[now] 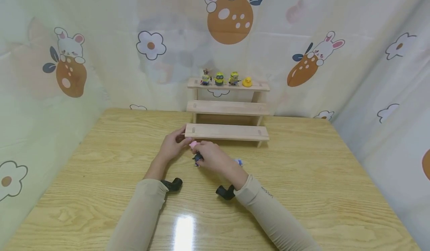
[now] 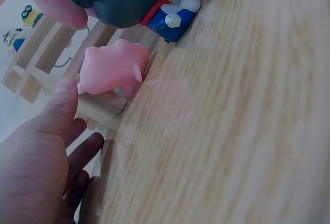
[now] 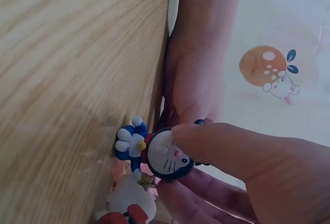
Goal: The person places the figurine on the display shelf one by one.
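Observation:
My right hand (image 1: pixel 211 155) pinches a blue cat figurine (image 3: pixel 167 153) by its round head, thumb on its white face. The figurine has a red collar and yellow bell; its feet are close to the table in the right wrist view. Beside it a pink pig figurine (image 2: pixel 113 68) stands in front of the bottom shelf step, partly covered by my right hand in the head view. My left hand (image 1: pixel 172 145) is at the left end of the bottom step (image 1: pixel 226 131), fingers loosely spread, its thumb tip right by the pig in the left wrist view.
Three yellow minion figures (image 1: pixel 219 79) and a yellow duck (image 1: pixel 247 81) stand on the top step. A white and blue figure (image 1: pixel 239 162) is on the table behind my right wrist. A white figure with red parts (image 3: pixel 131 198) shows near the cat. A printed curtain (image 1: pixel 117 56) hangs behind.

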`<action>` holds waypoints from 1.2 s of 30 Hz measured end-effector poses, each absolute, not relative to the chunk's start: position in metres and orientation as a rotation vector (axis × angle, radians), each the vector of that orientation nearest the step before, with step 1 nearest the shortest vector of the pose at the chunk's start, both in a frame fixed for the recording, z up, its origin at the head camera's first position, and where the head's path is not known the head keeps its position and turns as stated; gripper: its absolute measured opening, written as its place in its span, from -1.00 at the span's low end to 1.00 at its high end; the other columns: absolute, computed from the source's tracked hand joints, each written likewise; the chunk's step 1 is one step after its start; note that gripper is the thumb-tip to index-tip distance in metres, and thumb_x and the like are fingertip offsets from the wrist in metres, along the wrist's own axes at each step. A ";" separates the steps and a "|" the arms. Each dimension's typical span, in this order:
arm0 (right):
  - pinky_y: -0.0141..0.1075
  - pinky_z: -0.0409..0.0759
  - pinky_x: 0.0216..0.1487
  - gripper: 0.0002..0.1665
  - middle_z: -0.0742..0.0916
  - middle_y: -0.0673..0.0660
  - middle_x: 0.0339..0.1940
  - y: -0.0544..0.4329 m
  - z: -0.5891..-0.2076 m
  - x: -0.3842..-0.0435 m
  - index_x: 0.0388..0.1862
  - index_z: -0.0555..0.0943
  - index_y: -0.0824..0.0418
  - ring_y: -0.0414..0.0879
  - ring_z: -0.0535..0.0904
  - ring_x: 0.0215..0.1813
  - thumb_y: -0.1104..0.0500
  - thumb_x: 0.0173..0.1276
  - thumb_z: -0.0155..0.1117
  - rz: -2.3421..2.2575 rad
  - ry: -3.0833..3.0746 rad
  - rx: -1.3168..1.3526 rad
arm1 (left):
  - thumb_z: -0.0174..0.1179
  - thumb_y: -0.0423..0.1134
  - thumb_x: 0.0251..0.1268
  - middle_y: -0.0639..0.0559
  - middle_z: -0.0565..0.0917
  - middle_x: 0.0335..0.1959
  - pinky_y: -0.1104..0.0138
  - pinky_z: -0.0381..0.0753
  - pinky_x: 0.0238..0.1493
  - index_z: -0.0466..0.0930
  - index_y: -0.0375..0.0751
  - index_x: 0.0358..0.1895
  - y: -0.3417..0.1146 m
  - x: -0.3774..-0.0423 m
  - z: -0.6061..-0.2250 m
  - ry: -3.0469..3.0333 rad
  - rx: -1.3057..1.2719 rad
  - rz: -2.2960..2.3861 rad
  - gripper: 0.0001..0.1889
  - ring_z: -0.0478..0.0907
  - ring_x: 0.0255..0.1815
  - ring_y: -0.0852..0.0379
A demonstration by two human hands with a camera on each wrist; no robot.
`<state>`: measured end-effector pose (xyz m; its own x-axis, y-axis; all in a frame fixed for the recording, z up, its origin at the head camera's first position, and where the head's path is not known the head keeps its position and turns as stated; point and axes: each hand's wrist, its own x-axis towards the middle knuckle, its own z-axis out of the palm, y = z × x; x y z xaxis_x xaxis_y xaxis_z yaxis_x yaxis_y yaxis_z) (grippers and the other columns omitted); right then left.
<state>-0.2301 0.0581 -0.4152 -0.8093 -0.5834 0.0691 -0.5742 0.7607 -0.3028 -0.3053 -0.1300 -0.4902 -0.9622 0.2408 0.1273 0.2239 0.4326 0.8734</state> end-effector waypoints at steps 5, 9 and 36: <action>-0.29 0.61 -0.10 -0.68 0.68 0.12 -0.11 0.059 -0.414 -0.230 -0.04 0.63 0.22 -0.11 0.58 -0.14 0.27 0.21 0.35 -0.457 2.917 -0.961 | 0.21 0.02 0.25 -0.14 0.46 0.31 0.12 0.42 0.31 0.17 0.06 0.45 -0.130 -0.305 -0.491 2.644 0.445 1.618 -0.29 0.51 0.22 -0.06; -0.29 0.60 -0.08 -0.63 0.68 0.11 -0.10 0.060 -0.413 -0.230 0.00 0.60 0.22 -0.13 0.56 -0.14 0.21 0.21 0.38 -0.463 2.903 -0.921 | 0.21 0.04 0.24 -0.14 0.44 0.33 0.13 0.41 0.32 0.17 0.04 0.45 -0.130 -0.304 -0.491 2.655 0.443 1.609 -0.28 0.50 0.23 -0.06; -0.34 0.55 -0.29 -0.72 0.70 0.08 -0.28 0.056 -0.412 -0.235 -0.13 0.67 0.24 -0.14 0.52 -0.29 0.19 0.16 0.42 -0.463 2.961 -0.924 | 0.20 0.07 0.24 -0.14 0.51 0.26 0.12 0.47 0.27 0.16 -0.01 0.46 -0.130 -0.304 -0.490 2.662 0.457 1.591 -0.26 0.53 0.19 -0.05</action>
<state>-0.2345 0.0562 -0.4119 -0.8264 -0.5570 0.0823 -0.5555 0.7828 -0.2804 -0.3044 -0.1302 -0.4897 -0.9575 0.2510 0.1421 0.2441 0.4426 0.8629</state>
